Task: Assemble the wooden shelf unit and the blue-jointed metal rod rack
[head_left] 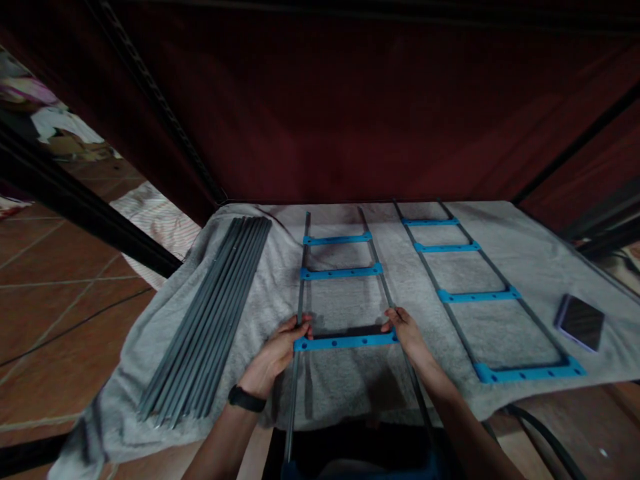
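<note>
In front of me is a ladder-shaped frame with two long grey rods joined by blue plastic crossbars (350, 342). My left hand (280, 347) is closed on its left rod where a crossbar meets it, thumb on top. On the opposite side my right hand (407, 331) pinches the right rod just above the same crossbar. The near end of this frame reaches my lap, where another blue crossbar (370, 474) shows dimly. A second ladder-shaped frame (480, 296) lies to the right, also with blue crossbars on grey rods.
A bundle of loose grey rods (210, 313) lies on the left of the grey cloth (270, 280). At the right is a dark phone-like device (580, 322). Dark red fabric (350, 120) rises behind, and a black bar (90, 203) slants along the left. Tiled floor lies beyond.
</note>
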`<control>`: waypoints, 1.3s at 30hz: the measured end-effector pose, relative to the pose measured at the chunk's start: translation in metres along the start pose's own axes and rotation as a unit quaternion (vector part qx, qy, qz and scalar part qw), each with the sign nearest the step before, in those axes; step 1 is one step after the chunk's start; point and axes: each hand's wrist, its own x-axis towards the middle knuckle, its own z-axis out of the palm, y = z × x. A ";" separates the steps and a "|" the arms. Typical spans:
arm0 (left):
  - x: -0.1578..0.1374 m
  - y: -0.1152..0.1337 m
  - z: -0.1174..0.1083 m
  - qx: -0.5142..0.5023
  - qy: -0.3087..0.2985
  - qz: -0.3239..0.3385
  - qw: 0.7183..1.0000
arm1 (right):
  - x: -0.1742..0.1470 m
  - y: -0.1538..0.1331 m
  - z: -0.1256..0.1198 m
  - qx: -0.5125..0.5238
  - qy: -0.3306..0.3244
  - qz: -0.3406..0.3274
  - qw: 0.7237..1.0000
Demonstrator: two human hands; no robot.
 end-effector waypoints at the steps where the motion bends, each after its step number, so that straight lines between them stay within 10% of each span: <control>1: 0.002 -0.001 0.000 -0.004 0.012 -0.001 1.000 | 0.000 -0.002 -0.001 -0.008 0.001 -0.002 1.000; 15: 0.013 0.011 0.003 0.028 0.063 0.031 0.997 | 0.006 0.003 0.006 0.036 -0.004 -0.013 0.999; 26: 0.120 0.087 0.014 0.128 0.144 0.087 0.977 | -0.001 0.012 0.007 0.027 -0.007 -0.036 0.999; 39: 0.136 0.068 0.031 0.226 0.200 0.153 0.941 | 0.005 0.013 0.009 0.024 -0.025 -0.004 0.999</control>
